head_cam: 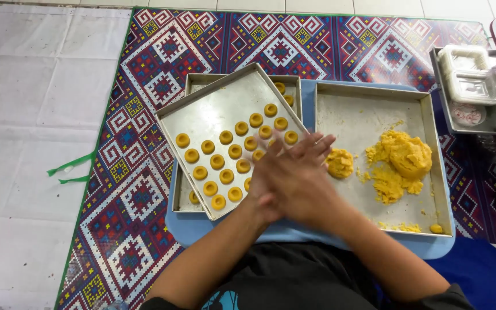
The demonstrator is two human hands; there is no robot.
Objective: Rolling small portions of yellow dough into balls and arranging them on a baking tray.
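**Palms pressed together over the trays**

The left hand [268,178] and the right hand [302,172] meet flat, palm against palm, with the fingers straight and close together, the right on top and crossing the left. Whatever lies between the palms is hidden, so I cannot tell if they enclose a piece of dough; the stacked, crossed hold looks like a rolling motion.

The hands hover over the gap between two trays. To the left, a shiny rectangular metal baking tray [202,115] sits askew on top of a second metal tray [193,83], its tilt bringing the rows within reach. It carries small round yellow dough pieces with dimpled centres [225,137], lined up in rows. To the right, a wider square metal tray [368,109] holds a large mound of yellow dough [403,158] and a smaller lump [340,162] just beside the right fingertips. Everything rests on a light blue board [317,232] over a patterned woven mat [162,51].
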